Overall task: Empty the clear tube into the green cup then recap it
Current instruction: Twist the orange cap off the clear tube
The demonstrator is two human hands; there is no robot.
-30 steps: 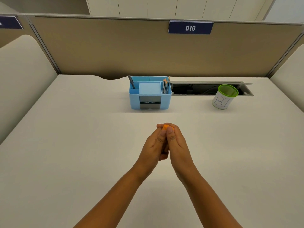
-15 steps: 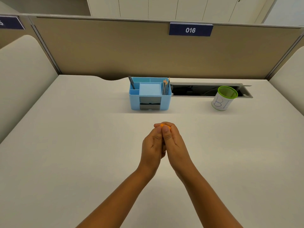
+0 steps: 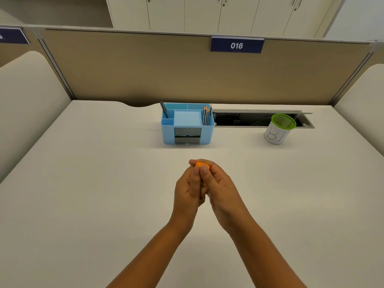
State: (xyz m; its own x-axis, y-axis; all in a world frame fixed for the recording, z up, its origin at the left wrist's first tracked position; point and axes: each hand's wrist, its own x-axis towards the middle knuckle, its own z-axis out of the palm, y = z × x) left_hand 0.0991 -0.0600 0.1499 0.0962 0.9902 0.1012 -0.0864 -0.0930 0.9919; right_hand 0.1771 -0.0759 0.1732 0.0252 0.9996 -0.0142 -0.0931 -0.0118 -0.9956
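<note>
Two bare hands meet over the middle of a pale counter (image 3: 83,194), pressed close together around a small object topped by an orange cap (image 3: 202,164). The left hand (image 3: 188,189) curls inward with its thumb upright against the object, its grip closed around whatever lies below the cap. The right hand (image 3: 222,190) wraps from the other side, its thumb alongside the left thumb and its fingers (image 3: 212,165) arched over the far edge of the cap, the grip clamped there. Only the cap's top shows between the fingertips; the clear tube itself is hidden inside the two hands, so its contents cannot be told. Both hands appear raised just above the counter, forearms reaching in from the near edge.

The green cup (image 3: 279,129), a green-rimmed cup with a white wrap bearing handwritten letters, stands upright at the far right of the counter, well apart from the hands and just in front of an open cable tray (image 3: 249,119). To its left, far centre, sits a light blue desk organizer (image 3: 187,126) holding a dark pen (image 3: 164,110) in its left compartment and several pencils (image 3: 207,115) in its right. A tan partition (image 3: 145,69) behind carries a navy plate marked 016 (image 3: 236,45).
</note>
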